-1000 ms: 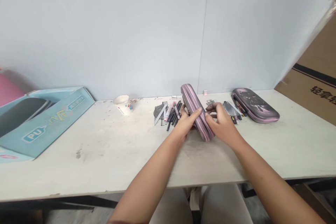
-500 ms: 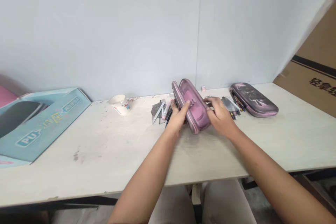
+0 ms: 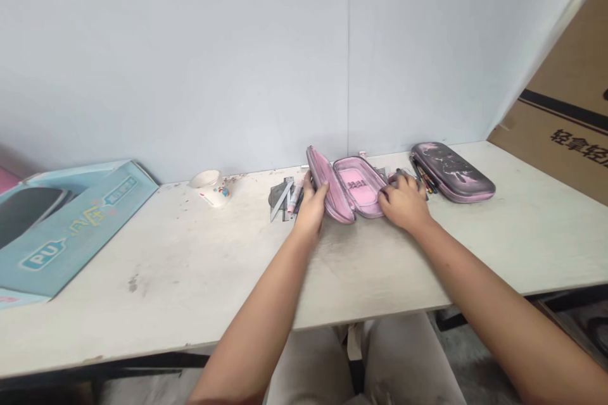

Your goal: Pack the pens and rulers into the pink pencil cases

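A pink pencil case (image 3: 363, 185) lies unzipped on the table, its pink lining and a row of elastic loops showing. My left hand (image 3: 311, 205) grips the raised left half, thumb in front and fingers behind. At the right rim, my right hand (image 3: 407, 202) has its thumb beside the edge. Its fingers spread over several pens and small items, partly hiding them. Left of the case are a pink marker (image 3: 294, 196) and a grey ruler (image 3: 281, 201) on dark flat pieces. A second, closed dark pencil case (image 3: 453, 171) lies to the right, several pencils (image 3: 427, 180) along its left side.
A paper cup (image 3: 211, 188) stands tilted near the wall. The light-blue box (image 3: 88, 224) with a dark object inside occupies the left end of the table. A brown carton (image 3: 560, 120) stands at the right. The table's front edge (image 3: 380, 317) runs above my legs.
The pencil case has opened wider, its right half now down on the table. My right hand has shifted off its rim onto the items to the right. My left hand still holds the left half.
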The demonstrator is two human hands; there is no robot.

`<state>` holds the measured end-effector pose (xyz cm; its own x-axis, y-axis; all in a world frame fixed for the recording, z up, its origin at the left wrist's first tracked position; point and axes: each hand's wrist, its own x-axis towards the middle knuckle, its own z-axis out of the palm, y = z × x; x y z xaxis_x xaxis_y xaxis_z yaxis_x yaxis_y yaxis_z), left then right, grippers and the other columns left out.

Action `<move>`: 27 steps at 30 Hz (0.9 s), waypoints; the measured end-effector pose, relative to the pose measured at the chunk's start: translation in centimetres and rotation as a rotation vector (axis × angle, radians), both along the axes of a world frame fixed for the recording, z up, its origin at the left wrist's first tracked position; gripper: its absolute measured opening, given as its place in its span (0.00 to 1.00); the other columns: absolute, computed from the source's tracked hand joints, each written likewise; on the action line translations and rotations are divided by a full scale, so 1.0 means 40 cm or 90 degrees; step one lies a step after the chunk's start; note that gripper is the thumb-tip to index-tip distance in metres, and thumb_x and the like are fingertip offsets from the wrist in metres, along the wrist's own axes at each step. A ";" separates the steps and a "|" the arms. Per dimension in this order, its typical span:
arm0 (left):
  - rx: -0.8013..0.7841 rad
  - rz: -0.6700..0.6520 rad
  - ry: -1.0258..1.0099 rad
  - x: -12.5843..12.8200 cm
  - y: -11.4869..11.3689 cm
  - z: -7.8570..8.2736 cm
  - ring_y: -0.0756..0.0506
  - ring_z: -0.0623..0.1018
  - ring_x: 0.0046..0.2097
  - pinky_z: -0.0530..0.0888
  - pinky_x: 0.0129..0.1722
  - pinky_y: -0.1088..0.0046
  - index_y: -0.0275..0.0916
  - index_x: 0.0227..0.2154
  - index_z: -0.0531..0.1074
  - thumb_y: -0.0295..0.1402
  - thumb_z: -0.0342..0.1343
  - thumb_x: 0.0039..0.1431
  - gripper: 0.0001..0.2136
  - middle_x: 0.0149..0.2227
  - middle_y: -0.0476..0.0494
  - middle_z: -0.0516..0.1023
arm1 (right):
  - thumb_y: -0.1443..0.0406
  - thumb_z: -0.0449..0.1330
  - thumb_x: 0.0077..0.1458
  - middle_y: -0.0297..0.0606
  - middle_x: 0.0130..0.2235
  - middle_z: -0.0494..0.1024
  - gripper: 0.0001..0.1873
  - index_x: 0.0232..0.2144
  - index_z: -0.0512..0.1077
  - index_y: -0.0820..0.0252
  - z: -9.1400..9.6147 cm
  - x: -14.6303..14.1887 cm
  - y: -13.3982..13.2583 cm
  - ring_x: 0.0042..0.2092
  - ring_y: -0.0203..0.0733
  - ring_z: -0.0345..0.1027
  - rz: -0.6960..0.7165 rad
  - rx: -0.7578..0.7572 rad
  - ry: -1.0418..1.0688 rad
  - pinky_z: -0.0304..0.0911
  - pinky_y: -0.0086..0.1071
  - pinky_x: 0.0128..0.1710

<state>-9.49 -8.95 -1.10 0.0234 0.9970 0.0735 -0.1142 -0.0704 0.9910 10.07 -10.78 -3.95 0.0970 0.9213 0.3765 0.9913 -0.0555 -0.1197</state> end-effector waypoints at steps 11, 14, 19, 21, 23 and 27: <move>0.202 -0.051 0.653 0.000 -0.021 -0.046 0.34 0.43 0.65 0.53 0.61 0.54 0.31 0.59 0.53 0.49 0.50 0.54 0.35 0.65 0.25 0.39 | 0.60 0.42 0.58 0.51 0.50 0.68 0.24 0.37 0.77 0.63 -0.015 0.057 0.002 0.53 0.55 0.54 -0.068 0.044 -0.060 0.46 0.56 0.52; 0.233 -0.088 0.726 0.000 -0.025 -0.052 0.33 0.48 0.65 0.56 0.60 0.57 0.29 0.58 0.54 0.50 0.48 0.55 0.34 0.64 0.25 0.42 | 0.59 0.43 0.57 0.51 0.50 0.67 0.23 0.36 0.77 0.61 -0.015 0.086 -0.008 0.54 0.57 0.53 -0.091 0.035 -0.068 0.46 0.56 0.51; 0.270 -0.121 0.788 0.014 -0.036 -0.071 0.34 0.55 0.63 0.58 0.59 0.60 0.30 0.58 0.56 0.51 0.43 0.56 0.34 0.63 0.26 0.48 | 0.59 0.44 0.57 0.52 0.50 0.66 0.23 0.37 0.77 0.59 -0.012 0.137 -0.020 0.54 0.57 0.52 -0.127 0.015 -0.073 0.46 0.56 0.51; 0.284 -0.120 0.800 0.022 -0.044 -0.074 0.34 0.58 0.61 0.59 0.58 0.61 0.31 0.58 0.55 0.51 0.43 0.57 0.33 0.62 0.27 0.52 | 0.59 0.44 0.57 0.52 0.49 0.66 0.23 0.37 0.77 0.61 -0.009 0.148 -0.024 0.54 0.58 0.52 -0.131 0.011 -0.080 0.47 0.56 0.50; 0.316 -0.103 0.801 0.026 -0.050 -0.064 0.35 0.61 0.60 0.60 0.56 0.61 0.31 0.58 0.54 0.49 0.43 0.58 0.32 0.60 0.27 0.55 | 0.59 0.43 0.57 0.53 0.49 0.66 0.24 0.36 0.77 0.62 -0.003 0.147 -0.027 0.53 0.59 0.52 -0.120 0.013 -0.092 0.48 0.56 0.50; 0.374 0.004 0.774 -0.001 -0.032 -0.008 0.40 0.67 0.54 0.63 0.53 0.65 0.34 0.53 0.60 0.41 0.40 0.61 0.22 0.53 0.34 0.65 | 0.59 0.45 0.56 0.51 0.49 0.66 0.22 0.37 0.76 0.62 0.026 0.100 -0.023 0.53 0.59 0.52 -0.051 0.041 -0.094 0.53 0.52 0.48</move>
